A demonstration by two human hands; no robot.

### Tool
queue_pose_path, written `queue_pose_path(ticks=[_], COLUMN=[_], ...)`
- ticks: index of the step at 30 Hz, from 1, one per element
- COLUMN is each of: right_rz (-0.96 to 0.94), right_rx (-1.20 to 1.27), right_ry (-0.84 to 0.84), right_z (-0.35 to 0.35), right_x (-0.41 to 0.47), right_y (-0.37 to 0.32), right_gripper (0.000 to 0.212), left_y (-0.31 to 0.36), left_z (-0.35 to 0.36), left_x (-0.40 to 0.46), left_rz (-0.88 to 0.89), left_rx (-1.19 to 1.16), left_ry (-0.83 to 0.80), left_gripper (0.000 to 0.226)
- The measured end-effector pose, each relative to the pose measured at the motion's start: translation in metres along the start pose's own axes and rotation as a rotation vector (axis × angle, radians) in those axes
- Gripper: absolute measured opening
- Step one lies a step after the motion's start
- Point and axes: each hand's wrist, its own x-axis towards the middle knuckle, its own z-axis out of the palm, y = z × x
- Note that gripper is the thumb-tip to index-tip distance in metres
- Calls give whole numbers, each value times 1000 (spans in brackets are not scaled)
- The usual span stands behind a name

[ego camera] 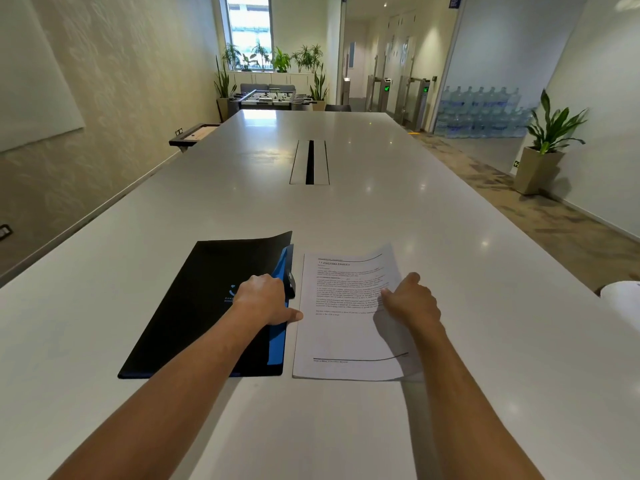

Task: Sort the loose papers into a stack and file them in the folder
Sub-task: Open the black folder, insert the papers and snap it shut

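Note:
A black folder (197, 306) with a blue inner flap lies on the white table (346, 209), its cover lifted a little at the right edge. My left hand (266, 299) grips that right edge near the black clip. Right beside the folder sits a stack of printed papers (343, 330). My right hand (412, 301) holds the stack's right edge, and the top sheet's far right corner curls upward.
A cable slot (309, 162) runs along the table's middle. Something white (623, 303) pokes in at the right edge of the table. A potted plant (547, 147) stands on the floor to the right, and a foosball table (270, 97) stands past the far end.

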Motion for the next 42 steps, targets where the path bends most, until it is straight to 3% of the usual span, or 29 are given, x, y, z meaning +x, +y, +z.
queue_pose_path(ticks=[5,11,14,18,23,30,39,42], right_rz=[14,24,46,22,-41,-179,-293,-346], right_rx=[61,335,454,555,527,680,849,791], right_ry=[-44,-124,-137,-279,-353,-314,-62,-37], right_z=[-2,2,-3,-6,-5,-14,-39,-32], right_x=[5,13,21,22,14,2,-5,-16], right_y=[-5,1,8,22,27,31,-1,-21], right_gripper=[56,63,55,37,38,28,26,27], left_y=[0,0,0,1,0,-10,-18,-16], left_z=[-3,-5,-6,-7,-10,-17,-34,-41], left_x=[-2,-4,-5,-6,-10,-16,-24,-26], left_rz=[16,18,17,14,4,22,-2,-6], left_rx=[8,-3,-4,-25,-56,-135,-213,-221], left_ry=[-6,-14,-17,-19,-17,-53,-19,17], left_gripper=[58,57,57,58,58,44,8,15])
